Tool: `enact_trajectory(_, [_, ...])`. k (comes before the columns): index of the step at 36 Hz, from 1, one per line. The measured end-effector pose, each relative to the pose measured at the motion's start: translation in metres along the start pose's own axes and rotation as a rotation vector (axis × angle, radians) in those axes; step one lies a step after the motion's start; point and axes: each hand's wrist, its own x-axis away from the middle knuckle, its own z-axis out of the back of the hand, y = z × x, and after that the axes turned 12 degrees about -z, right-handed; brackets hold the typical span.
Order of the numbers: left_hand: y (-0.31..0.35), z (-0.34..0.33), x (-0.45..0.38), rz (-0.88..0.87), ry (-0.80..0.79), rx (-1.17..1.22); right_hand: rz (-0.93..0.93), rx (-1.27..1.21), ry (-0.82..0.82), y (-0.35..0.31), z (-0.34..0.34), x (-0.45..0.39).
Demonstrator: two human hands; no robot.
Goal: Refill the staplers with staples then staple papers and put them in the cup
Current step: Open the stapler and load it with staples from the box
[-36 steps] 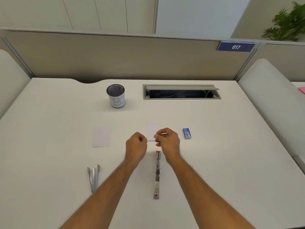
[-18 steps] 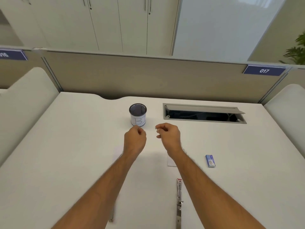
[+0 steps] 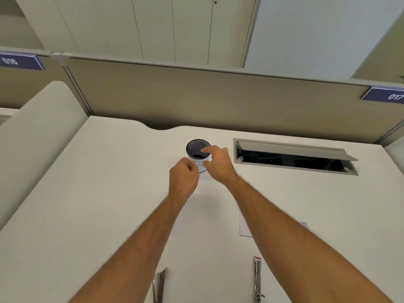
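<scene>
Both hands have reached forward to the cup (image 3: 197, 155) since a moment ago, when they hovered short of it, and the view has tilted up so that the staplers now sit at the bottom edge. Right hand (image 3: 217, 164) is over the cup's right rim, its forefinger stretched out above the dark opening and the thumb spread below it against the cup's white side; nothing can be seen between them, and whether a small scrap is just leaving them I cannot tell. Left hand (image 3: 183, 177) is just in front of the cup on its left, fingers curled into a loose fist; whether it holds anything inside is hidden. The cup stands upright on the white desk (image 3: 98, 193), near the back edge, to the left of the open cable hatch (image 3: 293, 157). One sheet of paper (image 3: 246, 226) lies flat under the right forearm, partly covered by it, and a second pale sheet (image 3: 178, 226) shows faintly beside the left forearm. Closed stapler (image 3: 159, 285) lies at the bottom left of centre; the other stapler (image 3: 258, 279) lies opened out flat in a long strip at the bottom right, its red end pointing away. A beige partition (image 3: 218, 99) with tags 016 and 017 runs behind the desk.
</scene>
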Motion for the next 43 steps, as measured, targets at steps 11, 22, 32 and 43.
enact_trajectory(11, [-0.007,0.004,-0.005,0.026,0.014,0.019,0.028,0.067,-0.046,0.003,-0.005,-0.004])
enact_trajectory(22, [-0.001,-0.003,0.036,0.026,-0.034,0.043,-0.148,-0.192,0.115,0.059,0.027,0.052])
enact_trajectory(32, [0.021,-0.042,0.104,-0.035,-0.190,0.061,-0.248,-0.170,0.198,0.124,0.058,0.122])
enact_trajectory(43, [0.029,-0.080,0.170,-0.085,-0.324,0.038,-0.329,-0.210,0.156,0.158,0.056,0.194])
